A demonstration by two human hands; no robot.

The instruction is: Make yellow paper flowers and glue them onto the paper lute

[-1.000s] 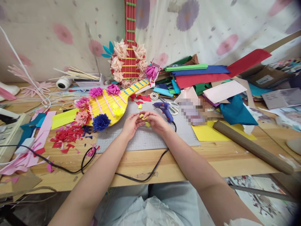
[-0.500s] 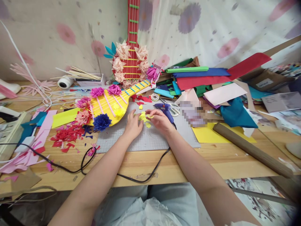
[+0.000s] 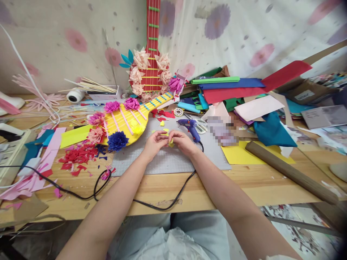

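Note:
Over the grey cutting mat [image 3: 173, 160] my left hand [image 3: 155, 145] and my right hand [image 3: 183, 142] meet at the fingertips. Both are closed in a pinch around a small yellow paper petal [image 3: 171, 141], mostly hidden by the fingers. A few more yellow pieces lie on the mat just behind, and a small yellow bud [image 3: 162, 123] sits farther back. Left of my hands rests a yellow paper instrument [image 3: 127, 124] with pink strips, magenta flowers and a dark blue flower [image 3: 118, 140]. A blue glue gun [image 3: 189, 127] lies just beyond my right hand.
The glue gun's black cord [image 3: 173, 202] loops along the table front. Red scraps [image 3: 80, 153] are heaped at left. A red paper instrument [image 3: 153, 74] stands against the curtain. Coloured sheets [image 3: 233, 86] are piled back right, and a brown roll [image 3: 290, 171] lies at right.
My hands have come together. My left hand moved right and its spread fingers closed at the petal, which my right hand held half a second ago.

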